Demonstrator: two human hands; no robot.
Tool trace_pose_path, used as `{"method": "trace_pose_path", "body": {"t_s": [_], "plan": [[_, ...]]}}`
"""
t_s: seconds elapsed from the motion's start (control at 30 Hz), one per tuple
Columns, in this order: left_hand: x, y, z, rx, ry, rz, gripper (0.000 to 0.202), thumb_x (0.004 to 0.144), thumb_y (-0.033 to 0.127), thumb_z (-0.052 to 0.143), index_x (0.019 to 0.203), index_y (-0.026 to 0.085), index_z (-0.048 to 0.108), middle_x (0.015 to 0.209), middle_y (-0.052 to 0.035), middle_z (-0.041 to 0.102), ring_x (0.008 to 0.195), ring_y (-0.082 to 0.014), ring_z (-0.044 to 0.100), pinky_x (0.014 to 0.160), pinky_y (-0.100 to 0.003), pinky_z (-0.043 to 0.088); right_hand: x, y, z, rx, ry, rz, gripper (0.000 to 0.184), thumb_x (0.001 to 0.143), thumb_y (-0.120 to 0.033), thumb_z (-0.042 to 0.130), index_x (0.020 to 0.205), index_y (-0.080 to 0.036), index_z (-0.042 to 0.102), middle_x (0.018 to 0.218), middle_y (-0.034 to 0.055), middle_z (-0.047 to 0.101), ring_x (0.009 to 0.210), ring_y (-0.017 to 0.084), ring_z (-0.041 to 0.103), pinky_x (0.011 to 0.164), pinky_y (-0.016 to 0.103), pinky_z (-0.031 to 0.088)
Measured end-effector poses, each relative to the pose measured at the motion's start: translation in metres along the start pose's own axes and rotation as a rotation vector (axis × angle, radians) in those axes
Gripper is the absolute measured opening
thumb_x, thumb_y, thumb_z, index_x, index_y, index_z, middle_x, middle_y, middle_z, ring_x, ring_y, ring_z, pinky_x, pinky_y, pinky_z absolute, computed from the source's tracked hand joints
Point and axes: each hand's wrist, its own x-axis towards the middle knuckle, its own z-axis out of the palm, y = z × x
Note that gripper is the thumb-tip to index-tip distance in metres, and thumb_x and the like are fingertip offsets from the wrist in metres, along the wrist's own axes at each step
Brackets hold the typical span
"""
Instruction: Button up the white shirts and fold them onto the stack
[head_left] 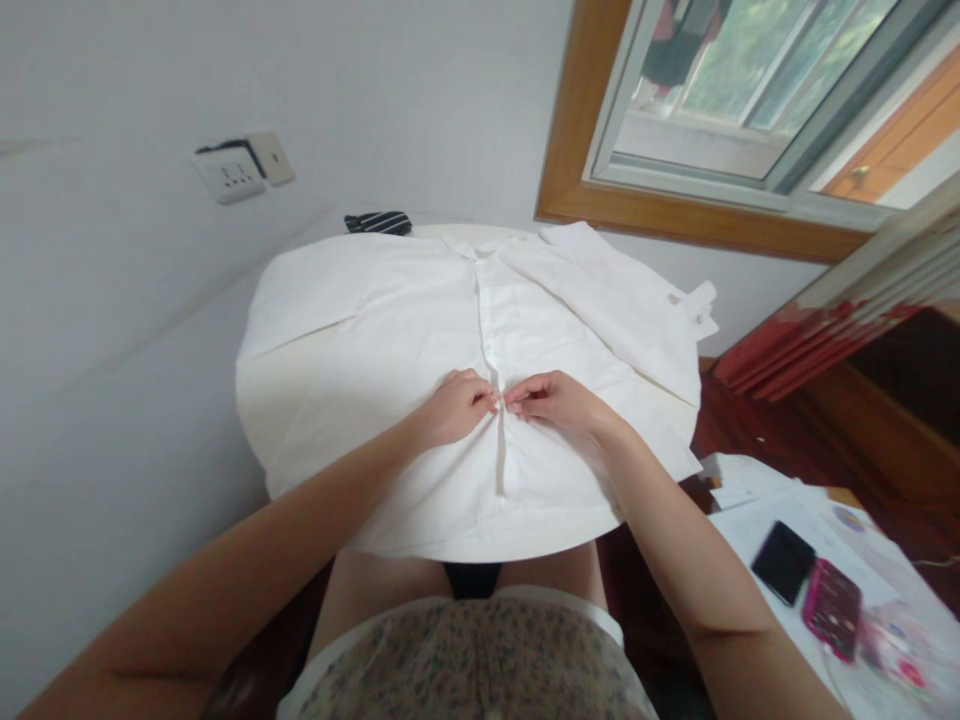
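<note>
1. My left hand (459,405) was curled, its thumb and fingertips drawn together in a pinch on the front strip of the shirt (420,310). The fingers left almost no gap between them.
2. My right hand (559,400) faced it from the other side of the strip, fingers bent and tips brought close together on the cloth. The two sets of fingertips nearly met; whether a button lay between them was too small to tell.
3. The shirt, white and long-sleeved, lay front up on the round table (262,395) before me, its collar toward the wall and its hem along the edge nearest my lap. Folds ran from the pinched spot down toward the hem.
4. One sleeve (307,285) lay out to my left; the other (637,320) lay to my right, its cuff (699,308) reaching over the table's edge.
5. A dark striped cloth (379,222) lay at the far edge of the table, just beyond the shirt.
6. A socket (232,173) and a smaller plate (271,158) were set side by side in the wall, with a wood-framed window (750,80) farther right.
7. To my lower right, a black phone (784,562) and a pink-edged phone (832,608) lay next to each other by some papers (795,525).
</note>
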Motion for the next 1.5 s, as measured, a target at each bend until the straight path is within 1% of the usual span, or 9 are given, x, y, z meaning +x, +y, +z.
{"method": "trace_pose_path", "body": {"t_s": [0.13,0.3,0.47,0.77,0.93,1.1,1.27,1.37,1.5], "plan": [[0.0,-0.001,-0.006,-0.096,-0.008,0.001,0.026,0.09,0.029,0.049,0.077,0.021,0.069,0.08,-0.0021,0.066,0.091,-0.0173,0.059,0.088,-0.029,0.044,0.003,0.002,0.0,-0.1,0.073,-0.091,0.026,0.07,-0.035,0.075,0.086,-0.014,0.076,0.073,0.0006,0.068,0.067,0.011,0.053,0.066,0.025,0.041],[-0.002,0.003,-0.014,-0.18,-0.053,-0.057,0.025,0.089,0.031,0.048,0.081,0.021,0.069,0.084,-0.0016,0.064,0.094,-0.0176,0.057,0.087,-0.027,0.045,0.006,0.005,0.003,-0.092,0.089,-0.116,0.034,0.067,-0.043,0.078,0.084,-0.014,0.075,0.074,0.0008,0.066,0.068,0.011,0.052,0.066,0.025,0.039],[-0.003,0.002,-0.013,-0.214,-0.061,-0.06,0.024,0.088,0.031,0.048,0.08,0.019,0.067,0.085,-0.0025,0.063,0.096,-0.0181,0.057,0.087,-0.027,0.045,0.007,0.006,0.008,-0.121,0.138,-0.131,0.037,0.065,-0.047,0.079,0.082,-0.014,0.074,0.068,-0.0016,0.06,0.063,0.01,0.047,0.061,0.024,0.036],[0.001,-0.002,-0.005,-0.124,-0.045,0.007,0.033,0.094,0.025,0.042,0.069,0.019,0.063,0.078,-0.0033,0.06,0.087,-0.0157,0.057,0.085,-0.027,0.044,0.009,0.009,0.015,-0.232,0.193,-0.165,0.023,0.073,-0.037,0.073,0.08,-0.015,0.073,0.072,0.0003,0.064,0.064,0.01,0.051,0.061,0.023,0.038],[0.002,-0.003,-0.001,-0.124,-0.04,0.009,0.037,0.095,0.031,0.043,0.068,0.017,0.065,0.075,-0.004,0.059,0.082,-0.0159,0.057,0.078,-0.027,0.044,0.009,0.011,0.016,-0.268,0.208,-0.186,0.021,0.074,-0.035,0.071,0.08,-0.015,0.073,0.073,0.0011,0.067,0.065,0.011,0.054,0.061,0.023,0.04],[0.001,-0.003,-0.001,-0.152,0.012,0.02,0.034,0.093,0.031,0.047,0.069,0.017,0.066,0.075,-0.0035,0.059,0.079,-0.0157,0.057,0.074,-0.027,0.042,0.009,0.01,0.02,-0.274,0.238,-0.161,0.022,0.072,-0.037,0.073,0.076,-0.016,0.069,0.069,-0.0006,0.064,0.061,0.01,0.051,0.057,0.022,0.038],[0.0,-0.001,-0.003,-0.147,0.062,0.059,0.03,0.09,0.027,0.048,0.067,0.017,0.063,0.072,-0.0022,0.058,0.076,-0.0154,0.055,0.074,-0.028,0.04,0.007,0.01,0.026,-0.314,0.284,-0.163,0.014,0.073,-0.029,0.07,0.074,-0.017,0.064,0.07,-0.0012,0.063,0.063,0.01,0.052,0.06,0.022,0.039],[-0.001,0.001,-0.005,-0.158,0.054,0.036,0.028,0.089,0.025,0.047,0.068,0.017,0.063,0.073,-0.002,0.058,0.077,-0.0155,0.055,0.074,-0.027,0.04,0.005,0.008,0.027,-0.381,0.281,-0.172,0.012,0.076,-0.027,0.067,0.072,-0.018,0.062,0.068,-0.0022,0.06,0.061,0.01,0.051,0.059,0.022,0.037],[-0.002,0.004,-0.008,-0.165,0.02,-0.049,0.03,0.089,0.028,0.047,0.068,0.017,0.064,0.076,-0.0029,0.059,0.076,-0.0152,0.056,0.072,-0.027,0.041,0.001,0.003,0.025,-0.516,0.251,-0.173,0.018,0.081,-0.03,0.066,0.069,-0.018,0.059,0.064,-0.0032,0.056,0.059,0.009,0.047,0.057,0.022,0.031]]}}
